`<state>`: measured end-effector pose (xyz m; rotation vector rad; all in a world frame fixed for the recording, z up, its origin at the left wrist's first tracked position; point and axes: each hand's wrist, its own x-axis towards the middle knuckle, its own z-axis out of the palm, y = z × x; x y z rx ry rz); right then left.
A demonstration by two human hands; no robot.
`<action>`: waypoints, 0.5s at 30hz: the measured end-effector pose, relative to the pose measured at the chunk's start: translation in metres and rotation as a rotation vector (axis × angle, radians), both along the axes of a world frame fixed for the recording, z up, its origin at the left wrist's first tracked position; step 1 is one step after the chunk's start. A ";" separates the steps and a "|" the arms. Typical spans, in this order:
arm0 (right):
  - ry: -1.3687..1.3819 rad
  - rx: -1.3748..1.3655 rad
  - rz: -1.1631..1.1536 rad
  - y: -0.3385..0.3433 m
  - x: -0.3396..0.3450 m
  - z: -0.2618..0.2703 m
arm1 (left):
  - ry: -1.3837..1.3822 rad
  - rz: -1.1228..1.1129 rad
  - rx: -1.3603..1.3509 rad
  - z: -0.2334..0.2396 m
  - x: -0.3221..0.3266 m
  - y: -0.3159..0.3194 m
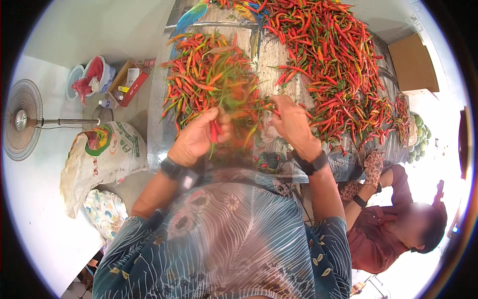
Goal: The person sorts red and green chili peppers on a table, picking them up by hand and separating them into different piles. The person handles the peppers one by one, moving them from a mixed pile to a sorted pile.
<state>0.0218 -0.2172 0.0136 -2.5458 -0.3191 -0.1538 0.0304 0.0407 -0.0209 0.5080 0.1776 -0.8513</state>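
Note:
My left hand (203, 132) holds a few red chili peppers (214, 131) between thumb and fingers, above the near edge of a loose heap of red, orange and green chilies (198, 71). At the near left end of a larger chili pile (325, 56), my right hand (293, 121) is bent, its fingertips at a red chili with a green stem. Whether it grips that chili is unclear. Part of the heap between my hands is blurred. Both wrists bear dark bands.
A co-worker in a dark red shirt and patterned gloves (373, 168) works at the table's near right edge. Left of the table stand a woven sack (108, 153), a red open box (136, 88), tubs (106, 74) and a fan (22, 119). A cardboard box (412, 65) is at the right.

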 end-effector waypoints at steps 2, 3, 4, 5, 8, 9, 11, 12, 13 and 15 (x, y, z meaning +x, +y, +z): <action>0.087 -0.107 0.030 0.007 0.006 -0.001 | 0.003 0.000 0.046 0.002 -0.001 -0.002; 0.156 -0.126 0.029 0.011 0.007 0.004 | 0.011 0.005 0.045 0.003 -0.001 -0.001; 0.226 -0.146 0.027 0.012 0.008 0.008 | 0.020 0.010 0.043 0.004 -0.001 0.000; 0.186 -0.144 0.039 0.009 0.007 0.005 | 0.029 0.015 0.037 0.005 -0.002 0.000; 0.119 -0.056 -0.022 -0.009 0.010 -0.007 | 0.084 0.082 0.040 0.011 -0.003 0.001; 0.130 0.030 -0.107 -0.014 0.013 -0.008 | 0.081 0.082 0.028 0.011 -0.003 0.002; 0.142 0.283 -0.305 -0.024 0.021 0.001 | 0.079 0.083 0.009 0.012 -0.002 0.002; 0.167 0.336 -0.402 -0.028 0.027 0.009 | 0.075 0.074 0.007 0.014 -0.002 0.000; 0.191 0.389 -0.499 -0.032 0.035 0.017 | 0.071 0.065 0.005 0.016 -0.002 -0.002; 0.330 0.473 -0.641 -0.039 0.049 0.029 | 0.065 0.042 0.006 0.017 -0.001 -0.005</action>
